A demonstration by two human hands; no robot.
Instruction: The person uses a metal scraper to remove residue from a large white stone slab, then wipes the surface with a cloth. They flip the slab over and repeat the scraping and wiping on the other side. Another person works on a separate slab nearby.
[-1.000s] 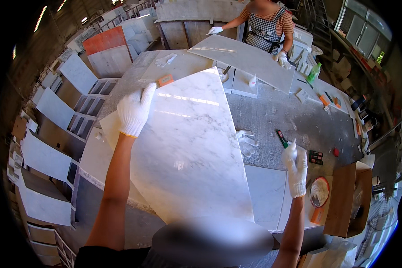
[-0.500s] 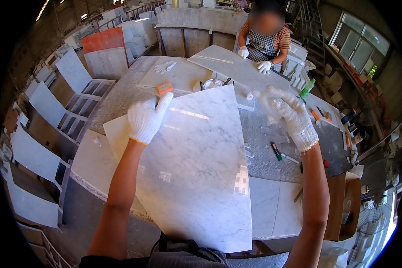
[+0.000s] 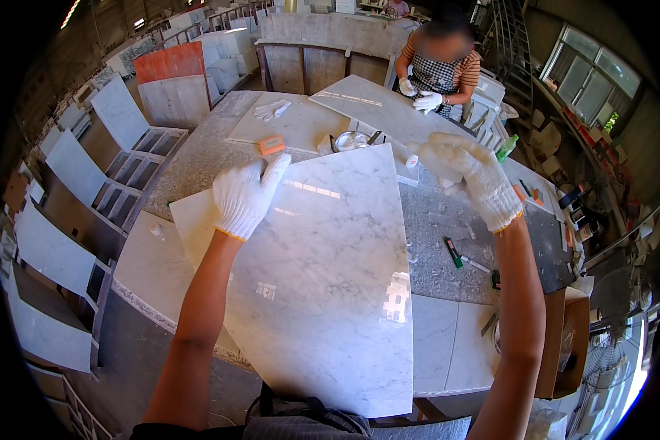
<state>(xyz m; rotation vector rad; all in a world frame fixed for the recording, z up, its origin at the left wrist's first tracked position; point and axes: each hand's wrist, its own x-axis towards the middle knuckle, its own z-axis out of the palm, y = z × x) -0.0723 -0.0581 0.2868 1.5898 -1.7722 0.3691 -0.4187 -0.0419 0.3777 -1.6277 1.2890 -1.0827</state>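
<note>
Fingers of your left hand lie together and nearly flat, gloved palm down on the far left part of the white marble slab; nothing is gripped, only pressed. Your right hand hangs in the air past the slab's far right corner, fingers loosely curled and a little apart, holding nothing that shows; it touches neither slab nor bench.

Head view, only 1 to go on: the slab rests on the grey stone workbench, long axis running from your body away toward the far edge, near end overhanging the bench's near edge. Left hand is the nearer one, already on it. Right hand sits just beyond the slab's right edge, above bare bench.

Orange sanding block lies just past the left fingertips. Green-handled marker lies on the bench right of the slab. Another person works at the far edge.
</note>
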